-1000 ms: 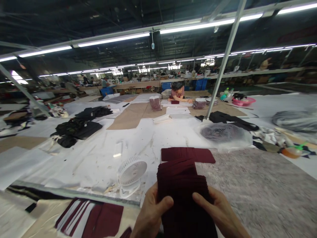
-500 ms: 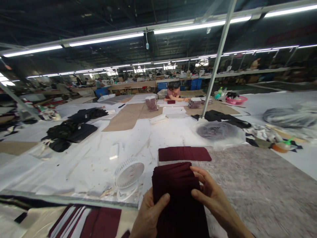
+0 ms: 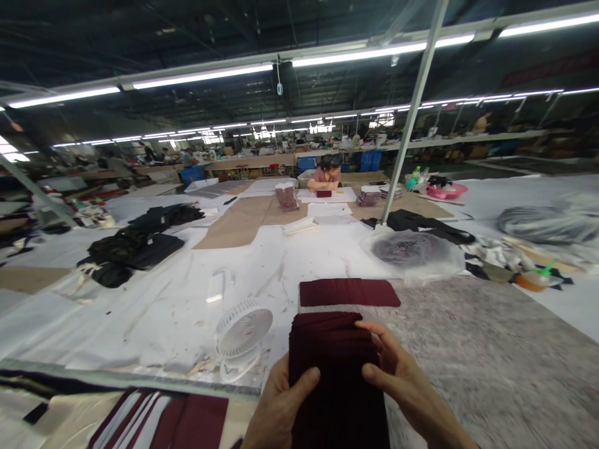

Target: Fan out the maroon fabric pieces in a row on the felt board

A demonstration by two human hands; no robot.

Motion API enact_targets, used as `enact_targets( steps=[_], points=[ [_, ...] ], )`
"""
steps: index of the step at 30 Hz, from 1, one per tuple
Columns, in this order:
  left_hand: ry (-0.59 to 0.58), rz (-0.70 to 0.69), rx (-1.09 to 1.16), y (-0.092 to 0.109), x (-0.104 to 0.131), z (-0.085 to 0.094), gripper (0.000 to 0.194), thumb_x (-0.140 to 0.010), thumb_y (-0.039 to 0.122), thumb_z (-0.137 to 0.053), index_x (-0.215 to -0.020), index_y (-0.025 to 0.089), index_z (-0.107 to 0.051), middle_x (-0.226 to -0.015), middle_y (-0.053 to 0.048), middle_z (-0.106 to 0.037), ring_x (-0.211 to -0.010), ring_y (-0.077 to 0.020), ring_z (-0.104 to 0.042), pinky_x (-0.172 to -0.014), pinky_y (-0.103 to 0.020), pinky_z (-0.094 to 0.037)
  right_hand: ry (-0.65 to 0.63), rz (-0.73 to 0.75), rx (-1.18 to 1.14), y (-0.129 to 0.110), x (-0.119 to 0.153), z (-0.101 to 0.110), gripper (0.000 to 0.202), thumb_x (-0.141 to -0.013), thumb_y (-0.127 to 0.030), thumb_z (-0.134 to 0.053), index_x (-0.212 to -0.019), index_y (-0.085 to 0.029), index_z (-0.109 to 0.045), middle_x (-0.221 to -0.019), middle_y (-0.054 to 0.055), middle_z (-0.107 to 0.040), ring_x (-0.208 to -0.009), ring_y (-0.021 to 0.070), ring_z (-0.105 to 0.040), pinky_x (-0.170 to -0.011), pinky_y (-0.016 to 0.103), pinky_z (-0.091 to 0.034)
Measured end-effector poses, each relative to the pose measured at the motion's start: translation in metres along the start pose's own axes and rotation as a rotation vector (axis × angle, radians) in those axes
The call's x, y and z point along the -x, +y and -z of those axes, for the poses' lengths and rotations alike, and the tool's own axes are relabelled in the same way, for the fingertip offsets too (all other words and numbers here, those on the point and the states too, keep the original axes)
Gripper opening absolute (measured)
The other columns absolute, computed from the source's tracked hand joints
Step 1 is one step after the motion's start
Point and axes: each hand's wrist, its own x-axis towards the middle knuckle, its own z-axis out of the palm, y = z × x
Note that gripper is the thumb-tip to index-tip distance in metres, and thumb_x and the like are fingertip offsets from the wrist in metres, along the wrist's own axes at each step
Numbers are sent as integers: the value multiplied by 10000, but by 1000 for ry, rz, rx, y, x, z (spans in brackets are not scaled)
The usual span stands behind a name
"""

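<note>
A stack of dark maroon fabric pieces stands at the bottom centre, between my two hands. My left hand grips its left edge, thumb on the near face, the other fingers hidden behind. On the right edge my right hand holds the stack, its thumb on the face and its forefinger at the upper right corner. Just beyond the stack, a flat maroon fabric piece lies on the mottled grey surface.
A white fan stands left of the stack. Maroon and pale pieces lie lower left. Dark garments, a plastic-wrapped bundle and a metal pole are farther off. A person leans on the far table.
The top of the held stack has dropped slightly, and my right forefinger has shifted a little left and down. The far person's arms have drawn in. My left hand has barely moved.
</note>
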Motion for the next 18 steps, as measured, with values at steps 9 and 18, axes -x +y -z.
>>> enact_targets(
  steps=[9,18],
  points=[
    [-13,-32,-3,2,-4,-3,430,-711,260,-717,-1129,192,-642,-1022,-101,-735,-1026,-278,-642,-932,-412,-482,7,98,292,-6,-4,-7,331,-857,-440,-585,-1104,-245,-690,-1078,58,-705,-1012,273,-629,-919,408,-499],
    [78,-60,4,0,-4,-2,419,-704,331,-728,-1096,197,-664,-1054,-90,-728,-1108,-276,-602,-1016,-408,-429,16,44,326,-10,-6,-7,340,-857,-462,-575,-1096,-252,-694,-998,38,-728,-914,263,-661,-830,368,-544]
  ],
)
